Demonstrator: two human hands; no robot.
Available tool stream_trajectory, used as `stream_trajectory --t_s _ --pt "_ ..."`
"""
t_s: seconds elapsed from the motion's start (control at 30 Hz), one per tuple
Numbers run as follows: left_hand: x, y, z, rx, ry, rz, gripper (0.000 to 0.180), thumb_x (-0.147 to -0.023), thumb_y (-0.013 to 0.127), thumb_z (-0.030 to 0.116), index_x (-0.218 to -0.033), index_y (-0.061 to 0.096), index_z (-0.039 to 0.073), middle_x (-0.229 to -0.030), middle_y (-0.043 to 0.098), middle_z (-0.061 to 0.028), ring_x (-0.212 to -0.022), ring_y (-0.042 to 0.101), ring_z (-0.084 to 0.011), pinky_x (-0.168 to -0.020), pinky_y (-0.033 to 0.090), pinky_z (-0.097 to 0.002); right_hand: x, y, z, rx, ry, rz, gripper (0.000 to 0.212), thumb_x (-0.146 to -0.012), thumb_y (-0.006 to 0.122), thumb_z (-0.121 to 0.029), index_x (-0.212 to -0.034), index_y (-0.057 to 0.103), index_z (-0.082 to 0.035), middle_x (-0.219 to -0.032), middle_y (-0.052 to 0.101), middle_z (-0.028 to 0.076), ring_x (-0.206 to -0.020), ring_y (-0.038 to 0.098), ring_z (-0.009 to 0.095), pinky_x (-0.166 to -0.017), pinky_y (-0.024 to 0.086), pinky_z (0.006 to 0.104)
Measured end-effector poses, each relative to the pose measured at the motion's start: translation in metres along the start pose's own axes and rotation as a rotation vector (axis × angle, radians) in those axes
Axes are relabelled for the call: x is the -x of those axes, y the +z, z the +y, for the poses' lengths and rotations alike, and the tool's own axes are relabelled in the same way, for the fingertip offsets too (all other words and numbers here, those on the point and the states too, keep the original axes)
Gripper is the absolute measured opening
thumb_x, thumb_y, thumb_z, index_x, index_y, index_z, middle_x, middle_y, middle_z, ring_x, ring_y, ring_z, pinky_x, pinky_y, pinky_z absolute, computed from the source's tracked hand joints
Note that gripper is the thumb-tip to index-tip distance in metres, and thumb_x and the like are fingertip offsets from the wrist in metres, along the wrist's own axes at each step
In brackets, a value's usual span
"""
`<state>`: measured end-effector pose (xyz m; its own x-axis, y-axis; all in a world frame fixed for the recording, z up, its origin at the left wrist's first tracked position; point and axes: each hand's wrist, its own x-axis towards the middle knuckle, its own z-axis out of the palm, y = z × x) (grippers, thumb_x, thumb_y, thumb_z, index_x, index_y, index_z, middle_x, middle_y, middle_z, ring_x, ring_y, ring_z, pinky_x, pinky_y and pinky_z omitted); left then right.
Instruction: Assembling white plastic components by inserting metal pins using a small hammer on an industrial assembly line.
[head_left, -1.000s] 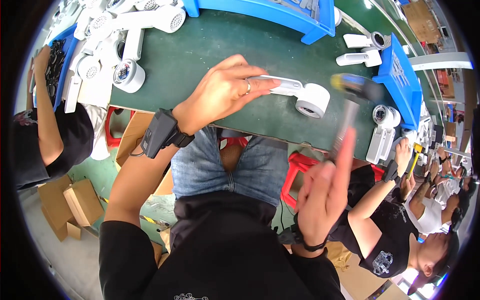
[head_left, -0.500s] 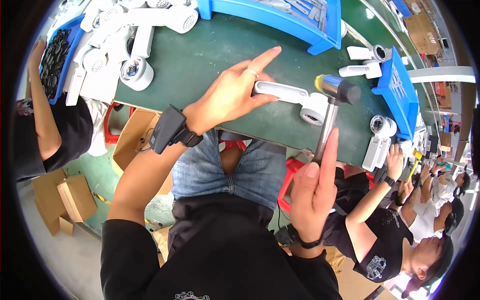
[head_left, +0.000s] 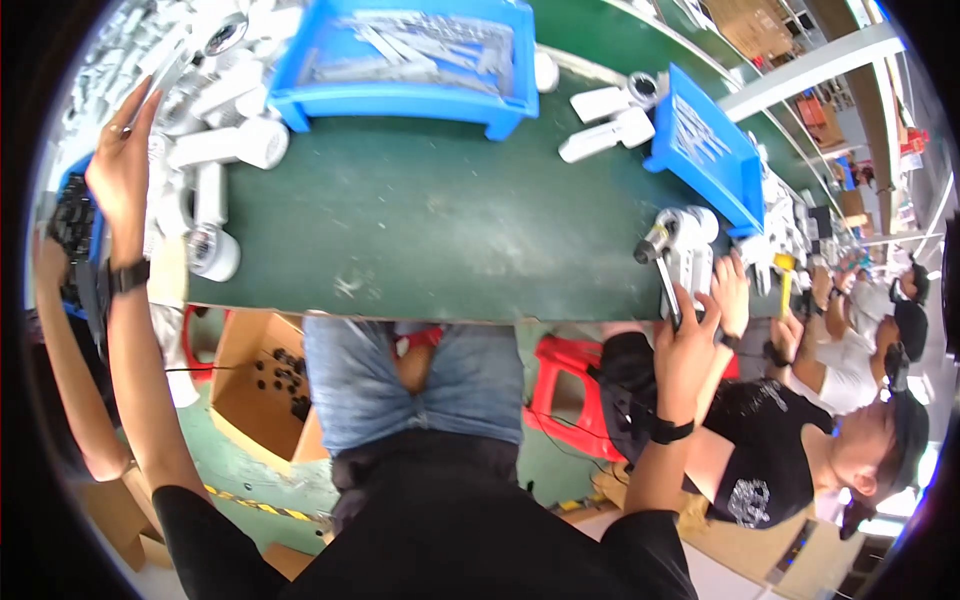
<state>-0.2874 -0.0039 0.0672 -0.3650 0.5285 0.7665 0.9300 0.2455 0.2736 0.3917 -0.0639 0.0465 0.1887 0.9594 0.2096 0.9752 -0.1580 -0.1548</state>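
My left hand (head_left: 120, 180) is stretched out to the far left, fingers long and apart, beside a heap of white hair-dryer-shaped parts (head_left: 215, 145). Nothing shows plainly in it, though the area at its fingertips is blurred. My right hand (head_left: 685, 350) is closed around the handle of a mallet (head_left: 668, 280). The mallet's dark head is raised near the table's right side, in front of a white round-headed part (head_left: 690, 228). A co-worker's hand (head_left: 733, 295) is right beside my right hand.
A blue bin (head_left: 400, 103) of grey-white strips stands at the back of the green table (head_left: 430, 230). Another blue bin (head_left: 735, 185) is at the right, with white parts (head_left: 605, 130) beside it. Below the table are a cardboard box (head_left: 235, 400) and a red stool (head_left: 565, 395).
My left hand has left the white part at the table's middle and swung far left; that part is gone from there. My right hand has moved right with the mallet. The view has shifted too.
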Motion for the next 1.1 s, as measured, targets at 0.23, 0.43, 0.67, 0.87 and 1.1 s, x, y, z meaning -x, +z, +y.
stream_trajectory --t_s 0.23,0.43,0.67,0.87,1.1 --pt "-0.063 0.067 -0.119 -0.026 0.026 -0.215 0.044 -0.097 0.073 0.026 -0.136 0.07 0.006 -0.127 0.074 -0.0206 -0.116 0.069 -0.0404 -0.105 0.052 -0.046 -0.005 0.045 0.036 -0.365 -0.177 0.057 0.037 -0.093 0.071 -0.003 -0.13 0.069 -0.006 -0.108 0.069 0.018 -0.092 0.069 0.033 -0.081 0.056 0.0413" --pt "-0.056 0.126 0.057 0.284 0.563 -0.273 0.028 -0.089 0.081 0.013 -0.116 0.078 0.006 -0.119 0.075 -0.014 -0.109 0.07 -0.032 -0.091 0.057 -0.042 0.001 0.02 -0.08 -1.544 0.217 -0.61 0.038 -0.097 0.076 -0.009 -0.132 0.062 -0.006 -0.083 0.062 0.0 -0.049 0.04 0.002 -0.043 0.025 0.0221" --pt "-0.026 0.199 0.158 0.269 0.65 -0.595 0.022 -0.083 0.078 0.008 -0.105 0.08 0.01 -0.117 0.077 -0.0106 -0.116 0.066 -0.0321 -0.104 0.051 -0.0453 -0.025 0.064 -0.111 -1.138 0.27 -0.718 0.042 -0.108 0.065 -0.039 -0.137 0.067 -0.009 -0.066 0.059 0.002 -0.042 0.038 0.004 -0.039 0.023 0.024" --pt "-0.038 0.182 0.138 0.358 0.723 -0.351 0.008 -0.091 0.072 0.013 -0.095 0.077 0.008 -0.107 0.076 -0.0131 -0.108 0.07 -0.0367 -0.093 0.055 -0.0475 -0.011 0.074 -0.101 -1.293 0.253 -0.594 0.047 -0.11 0.063 -0.029 -0.152 0.058 -0.009 -0.065 0.056 -0.001 -0.045 0.036 0.003 -0.041 0.025 0.0237" --pt "0.081 0.003 0.25 0.938 0.602 -0.87 0.017 -0.1 0.065 0.006 -0.116 0.071 0.003 -0.102 0.071 -0.0178 -0.099 0.068 -0.0392 -0.089 0.056 -0.048 0.018 0.022 -0.148 -1.459 0.017 -0.318 0.047 -0.1 0.074 -0.012 -0.145 0.065 -0.003 -0.098 0.068 -0.006 -0.074 0.05 0.002 -0.066 0.041 0.0203"
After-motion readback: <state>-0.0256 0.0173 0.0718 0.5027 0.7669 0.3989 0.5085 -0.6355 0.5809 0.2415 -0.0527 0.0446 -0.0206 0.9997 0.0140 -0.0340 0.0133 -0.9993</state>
